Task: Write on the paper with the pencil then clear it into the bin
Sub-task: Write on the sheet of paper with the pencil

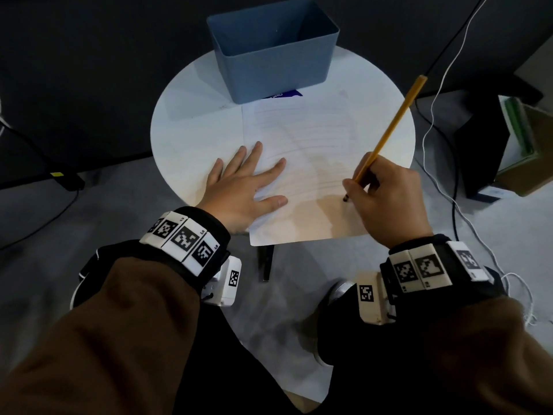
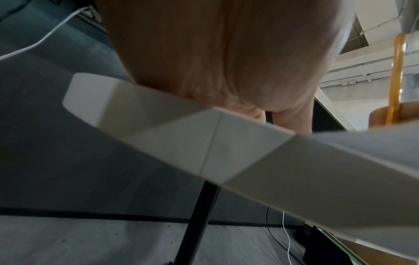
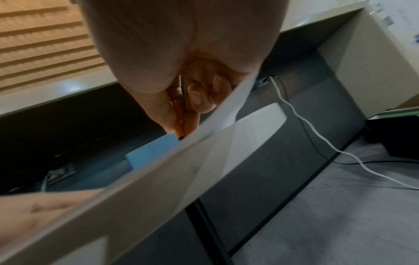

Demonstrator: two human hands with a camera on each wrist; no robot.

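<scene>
Head view gives the whole layout: a round white table [image 1: 185, 127] carries a blue bin [image 1: 269, 67] at its 12 o'clock edge and a lined sheet of paper [image 1: 308, 139] running from the middle to 6 o'clock, where the near edge of the sheet hangs past the rim. The left hand [image 1: 242, 187] lies flat at about 8 o'clock, fingers straight and spread, its fingers and thumb over the paper's left margin, gripping nothing. The right hand [image 1: 386, 199] sits at about 4 o'clock with fingers curled round a yellow pencil [image 1: 389, 130]; the dark tip is down at the paper beside the thumb, and the shaft leans up and away toward 1 o'clock. A dark label pokes out from under the bin's near wall.

Right wrist view adds what the head view hides: from below, the thumb and fingers [image 3: 199, 96] pinch the pencil [image 3: 179, 130] close to its tip, right at the paper's edge [image 3: 229, 107], with a corner of the bin [image 3: 152, 152] behind and the other hand [image 3: 34, 208] low at the left.

Left wrist view shows only the underside of the left hand [image 2: 226, 62] resting on the table rim [image 2: 181, 139], a black table leg [image 2: 199, 218] beneath, and the pencil [image 2: 396, 71] standing at the right. A white cable [image 1: 434, 115] trails over the grey floor.
</scene>
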